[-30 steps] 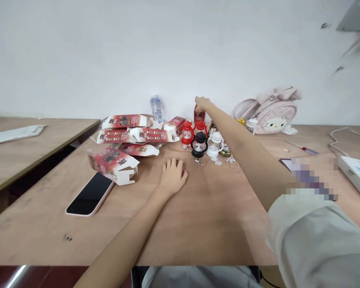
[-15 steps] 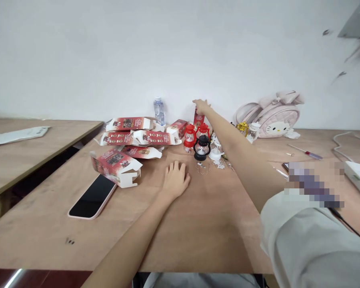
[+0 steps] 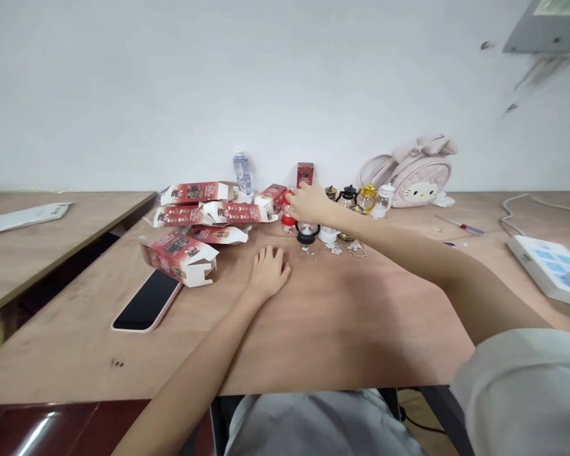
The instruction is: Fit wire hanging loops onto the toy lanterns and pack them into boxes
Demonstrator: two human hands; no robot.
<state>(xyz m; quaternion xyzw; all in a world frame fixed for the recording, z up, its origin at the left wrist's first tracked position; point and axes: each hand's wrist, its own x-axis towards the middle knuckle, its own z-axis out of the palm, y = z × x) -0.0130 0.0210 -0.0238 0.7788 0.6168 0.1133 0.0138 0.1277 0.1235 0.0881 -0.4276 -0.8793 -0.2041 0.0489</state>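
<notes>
Red lantern (image 3: 288,223) is standing on the bench (image 3: 313,329), its top partly behind the right hand's (image 3: 308,202) fingers, whose grip I cannot tell; the left hand (image 3: 267,272) is lying palm-down, fingers slightly spread.

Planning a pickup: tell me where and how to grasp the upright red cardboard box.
Pinch the box by its upper left and right sides, probably from above: its top is exposed, while the bare right hand hides its lower front.
</notes>
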